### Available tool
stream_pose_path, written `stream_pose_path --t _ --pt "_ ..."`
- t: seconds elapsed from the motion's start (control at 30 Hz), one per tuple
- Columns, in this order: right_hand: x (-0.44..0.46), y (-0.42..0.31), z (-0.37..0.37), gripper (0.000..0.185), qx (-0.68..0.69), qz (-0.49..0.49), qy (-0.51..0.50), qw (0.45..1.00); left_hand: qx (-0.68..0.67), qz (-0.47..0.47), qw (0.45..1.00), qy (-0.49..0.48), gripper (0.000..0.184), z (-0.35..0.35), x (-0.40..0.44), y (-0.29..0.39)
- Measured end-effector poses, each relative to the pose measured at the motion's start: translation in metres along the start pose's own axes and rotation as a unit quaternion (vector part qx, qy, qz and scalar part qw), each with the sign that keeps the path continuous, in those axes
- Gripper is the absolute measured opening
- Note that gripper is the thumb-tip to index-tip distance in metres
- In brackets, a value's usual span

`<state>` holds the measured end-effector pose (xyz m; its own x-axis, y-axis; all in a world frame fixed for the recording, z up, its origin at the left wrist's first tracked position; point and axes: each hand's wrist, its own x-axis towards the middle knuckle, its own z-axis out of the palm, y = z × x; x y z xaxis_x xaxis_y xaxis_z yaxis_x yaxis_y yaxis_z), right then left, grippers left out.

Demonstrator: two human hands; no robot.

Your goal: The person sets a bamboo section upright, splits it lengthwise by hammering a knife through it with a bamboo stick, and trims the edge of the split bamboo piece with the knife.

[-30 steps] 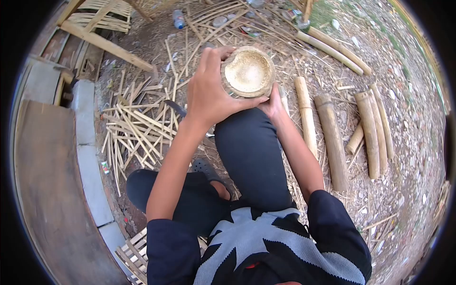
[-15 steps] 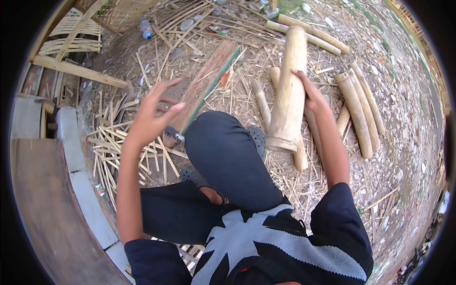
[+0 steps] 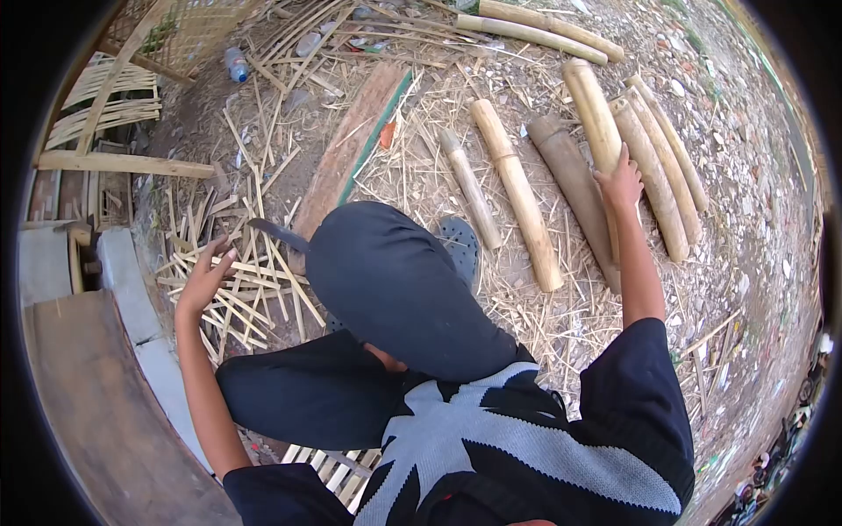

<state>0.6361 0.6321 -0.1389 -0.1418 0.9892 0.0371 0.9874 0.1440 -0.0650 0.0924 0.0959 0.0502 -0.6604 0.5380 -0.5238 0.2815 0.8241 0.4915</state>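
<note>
My right hand (image 3: pixel 621 182) grips a thick bamboo piece (image 3: pixel 593 116) by its near part. That piece is low over the ground, partly covering a darker bamboo piece (image 3: pixel 568 188); whether it touches down I cannot tell. Several curved bamboo pieces (image 3: pixel 653 171) lie just right of it. My left hand (image 3: pixel 206 279) holds nothing, its fingers apart, above a heap of thin bamboo strips (image 3: pixel 250 298). Beside my bent knee a dark flat blade (image 3: pixel 279 234) shows; its handle end is mostly hidden.
A plank (image 3: pixel 360 131) with a green edge lies ahead. Two more bamboo pieces, one slim (image 3: pixel 471 191) and one thicker (image 3: pixel 517 193), rest before my foot. Grey blocks and a brown board (image 3: pixel 96 394) stand at left. A plastic bottle (image 3: pixel 236 65) lies farther off.
The bamboo piece in my right hand has gone from upright before me to the right and down among the other pieces. My left hand has dropped to the left, away from my knee.
</note>
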Motion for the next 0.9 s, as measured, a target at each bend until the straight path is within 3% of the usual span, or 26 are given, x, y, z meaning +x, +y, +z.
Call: stream_pose_path --t 0.13,0.23,0.27,0.37,0.47,0.6,0.8,0.9 --pt "0.006 0.027 0.045 0.064 -0.106 -0.032 0.053 0.992 0.005 0.000 1.000 0.007 0.059 0.000 -0.001 0.001" --pt "-0.007 0.034 0.056 0.062 -0.027 -0.035 0.040 0.998 0.003 0.000 1.000 0.018 0.059 0.000 -0.006 0.006" --pt "-0.013 0.034 0.061 0.065 -0.049 -0.055 -0.004 0.997 0.004 -0.001 1.000 0.017 0.059 0.000 -0.006 0.005" --pt "-0.046 0.047 0.106 0.070 0.038 -0.042 0.029 0.998 0.007 -0.002 1.000 0.015 0.059 0.001 -0.005 0.003" --pt "-0.072 0.045 0.088 0.103 0.142 0.054 -0.200 0.968 0.010 -0.002 1.000 0.012 0.059 0.002 -0.005 0.003" --pt "-0.085 0.031 0.070 0.117 0.099 -0.042 -0.205 0.973 0.011 -0.007 1.000 0.011 0.060 0.004 -0.010 0.012" --pt "-0.079 0.025 0.073 0.105 0.072 -0.053 -0.205 0.975 0.004 -0.007 1.000 0.009 0.061 0.004 -0.020 0.006" --pt "-0.082 0.015 0.070 0.091 0.106 -0.058 -0.145 0.982 0.000 -0.014 1.000 0.011 0.060 0.003 -0.026 0.002"
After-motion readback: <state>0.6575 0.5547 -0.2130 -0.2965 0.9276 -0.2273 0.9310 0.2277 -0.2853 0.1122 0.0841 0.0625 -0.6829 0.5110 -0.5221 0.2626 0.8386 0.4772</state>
